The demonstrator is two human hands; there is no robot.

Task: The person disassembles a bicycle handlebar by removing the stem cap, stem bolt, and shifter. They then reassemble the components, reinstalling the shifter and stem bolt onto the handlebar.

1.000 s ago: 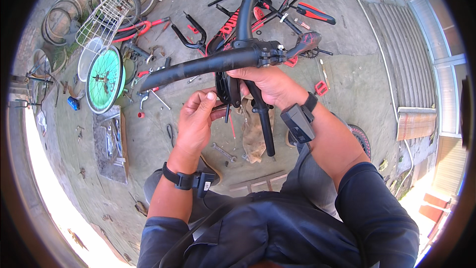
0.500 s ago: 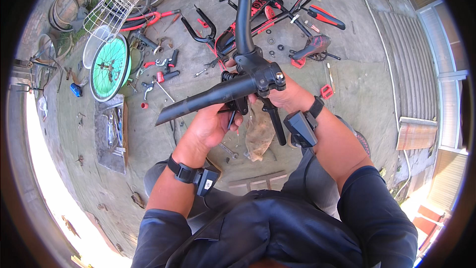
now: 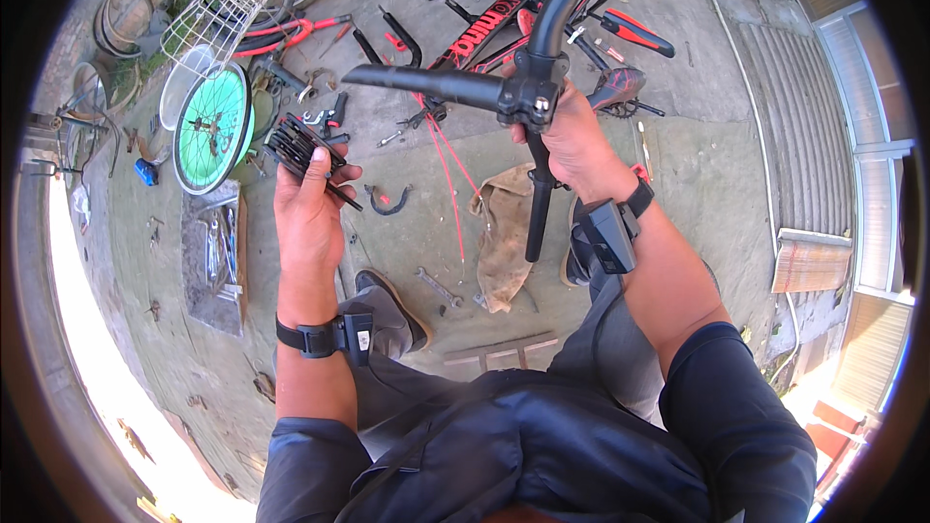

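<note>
My right hand (image 3: 579, 143) is wrapped around a black bicycle handlebar with its stem (image 3: 528, 95), raised above the ground. One bar end points left, the other runs up past the top edge, and a black tube hangs down below the stem. Off to the left, my left hand (image 3: 315, 196) grips a black folding multi-tool (image 3: 298, 147), with one thin key sticking out beyond the fingers. A gap separates the tool from the handlebar. Below the stem, a brown cloth (image 3: 506, 252) lies on the ground.
A black and red bicycle frame (image 3: 484, 34) lies ahead, near a saddle (image 3: 620, 87). On the left are a green wheel (image 3: 213, 126), a wire basket (image 3: 225, 15) and a tray of wrenches (image 3: 194, 271). A loose wrench (image 3: 438, 286) lies near my left shoe (image 3: 397, 305).
My left hand has moved left, away from the stem, with the multi-tool in it. The handlebar has swung round and shifted right and up in my right hand.
</note>
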